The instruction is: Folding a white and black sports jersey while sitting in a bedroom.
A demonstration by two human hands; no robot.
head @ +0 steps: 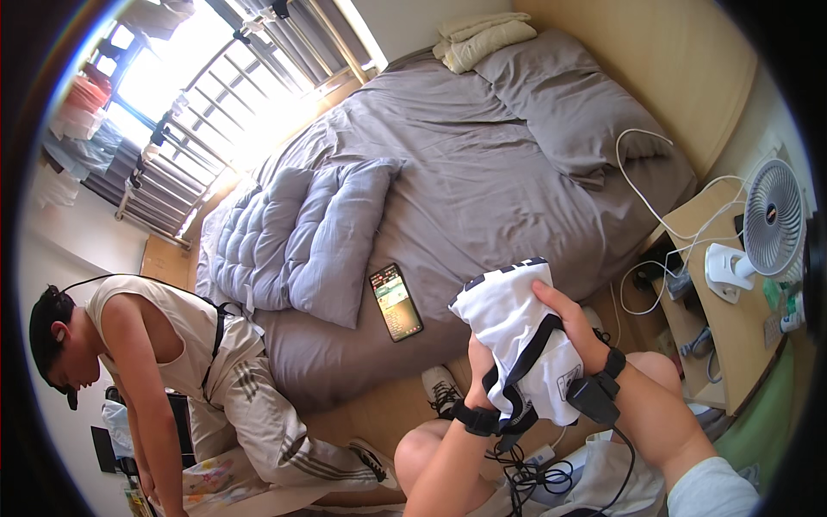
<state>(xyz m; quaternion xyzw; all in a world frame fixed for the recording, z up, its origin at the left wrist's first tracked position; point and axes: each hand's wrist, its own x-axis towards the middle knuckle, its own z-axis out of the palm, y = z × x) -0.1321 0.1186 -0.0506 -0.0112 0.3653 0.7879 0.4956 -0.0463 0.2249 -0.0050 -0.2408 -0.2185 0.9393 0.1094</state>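
Observation:
Both of my hands hold a folded white cloth garment with black trim (517, 304) above my knees. My left hand (479, 375) grips its lower left side, with the fingers largely hidden behind the fabric. On the right side, my right hand (568, 323) closes around the garment, its thumb lying on the front. Black straps circle both wrists, and a black device with a cable (591, 400) sits at the right one. A smartphone with a lit screen (396, 304) lies on the bed to the left of the garment.
A bed with grey bedding (446, 194) holds a tufted cushion (303, 239) and a pillow (555, 97). Another person (161, 336) bends down at the left. At right, a white fan (772, 220) stands on a wooden desk (723, 271) among white cables. Black cable (530, 475) hangs below my hands.

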